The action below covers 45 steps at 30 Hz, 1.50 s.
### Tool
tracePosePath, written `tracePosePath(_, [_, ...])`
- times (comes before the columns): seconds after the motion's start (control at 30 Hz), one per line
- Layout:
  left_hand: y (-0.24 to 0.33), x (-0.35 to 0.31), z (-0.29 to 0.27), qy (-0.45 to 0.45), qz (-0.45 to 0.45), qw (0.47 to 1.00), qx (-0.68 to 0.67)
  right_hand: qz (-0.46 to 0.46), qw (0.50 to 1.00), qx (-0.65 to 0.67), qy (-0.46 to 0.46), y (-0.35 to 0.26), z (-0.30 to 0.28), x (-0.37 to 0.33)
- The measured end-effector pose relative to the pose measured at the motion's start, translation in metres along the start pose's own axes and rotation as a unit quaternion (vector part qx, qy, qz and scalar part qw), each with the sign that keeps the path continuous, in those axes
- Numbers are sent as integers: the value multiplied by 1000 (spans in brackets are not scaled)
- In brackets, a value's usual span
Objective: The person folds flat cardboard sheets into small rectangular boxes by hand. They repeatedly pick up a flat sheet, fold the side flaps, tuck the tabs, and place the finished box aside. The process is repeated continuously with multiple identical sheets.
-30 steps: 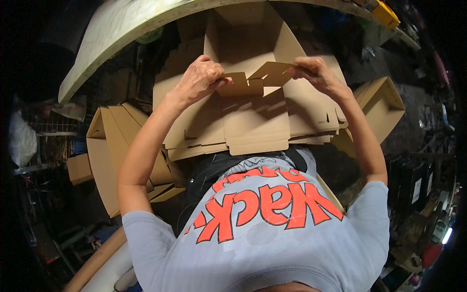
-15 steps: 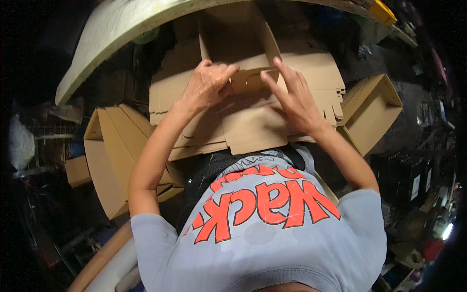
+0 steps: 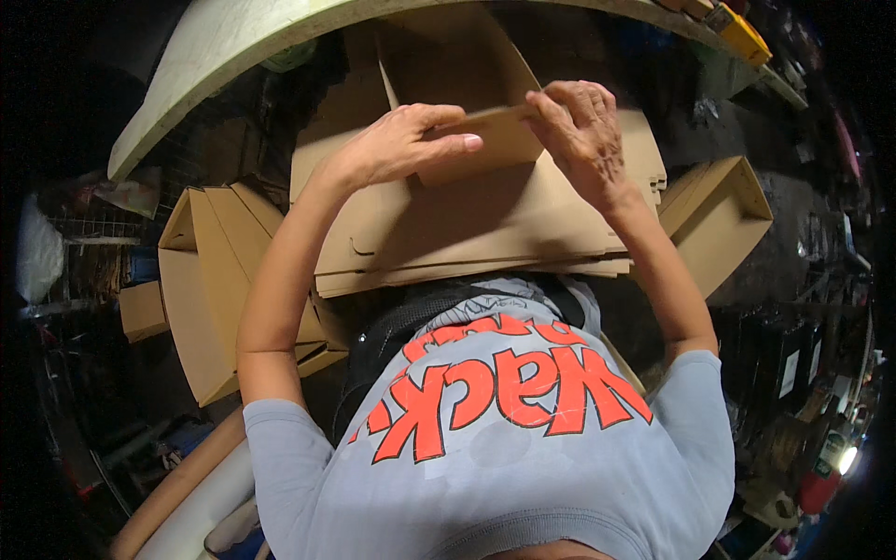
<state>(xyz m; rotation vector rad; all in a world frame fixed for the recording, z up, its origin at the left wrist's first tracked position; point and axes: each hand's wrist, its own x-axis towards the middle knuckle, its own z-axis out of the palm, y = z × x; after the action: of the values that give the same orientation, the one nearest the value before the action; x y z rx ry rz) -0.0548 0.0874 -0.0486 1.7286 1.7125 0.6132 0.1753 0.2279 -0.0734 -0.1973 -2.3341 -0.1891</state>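
A brown cardboard box (image 3: 485, 151), partly folded up, stands on a stack of flat cardboard sheets (image 3: 439, 229) in front of me. Its near wall is raised between the two side walls. My left hand (image 3: 403, 142) grips this wall's left end, the thumb along the outer face and the fingers bent over the top edge. At the right corner my right hand (image 3: 581, 131) closes thumb and fingers on the same edge. The fingertips of both hands are partly hidden by the wall, and the far part of the box lies in shadow.
Folded cardboard boxes stand on the left (image 3: 219, 280) and on the right (image 3: 719, 219). A pale curved table edge (image 3: 224, 79) arches across the top, with a yellow object (image 3: 739, 33) at its right end. Long rolls (image 3: 210, 504) lean at lower left.
The near flap with its tab, earlier spread toward my body, has been folded up and over into the near wall. Both hands now hold that wall's top edge, the right fingers curled instead of stretched.
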Motion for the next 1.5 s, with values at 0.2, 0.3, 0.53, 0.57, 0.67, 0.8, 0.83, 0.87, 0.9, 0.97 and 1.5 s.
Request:
tracePosePath(0.2, [-15, 34, -24, -61, -84, 990, -90, -30, 999, 39, -22, 6, 39, 0])
tracePosePath(0.3, [-13, 29, -9, 59, -13, 998, 32, -1, 990, 90, -106, 12, 38, 2])
tracePosePath(0.53, [15, -15, 25, 11, 2, 987, 159, 6, 913, 216, -346, -6, -6, 29])
tracePosePath(0.57, [20, -20, 26, 6, 5, 989, 145, 27, 897, 224, -380, -11, -11, 32])
tracePosePath(0.67, [30, -26, 29, -6, 14, 992, 126, 30, 871, 273, -408, -22, -15, 42])
tracePosePath(0.8, [34, -29, 28, -12, -47, 996, 78, 116, 801, 332, -484, -25, -14, 46])
tracePosePath(0.83, [34, -30, 29, 3, -28, 997, 77, 124, 797, 342, -482, -25, -13, 46])
tracePosePath(0.87, [34, -32, 29, 9, -17, 997, 79, 130, 788, 350, -490, -25, -14, 45])
tracePosePath(0.9, [33, -34, 29, 31, 8, 997, 71, 141, 787, 355, -484, -24, -14, 45])
tracePosePath(0.97, [31, -39, 29, 57, 40, 996, 61, 164, 775, 359, -493, -23, -14, 43])
tracePosePath(1.5, [18, -43, 11, -13, -22, 999, 46, 166, 772, 344, -509, -28, -3, 41])
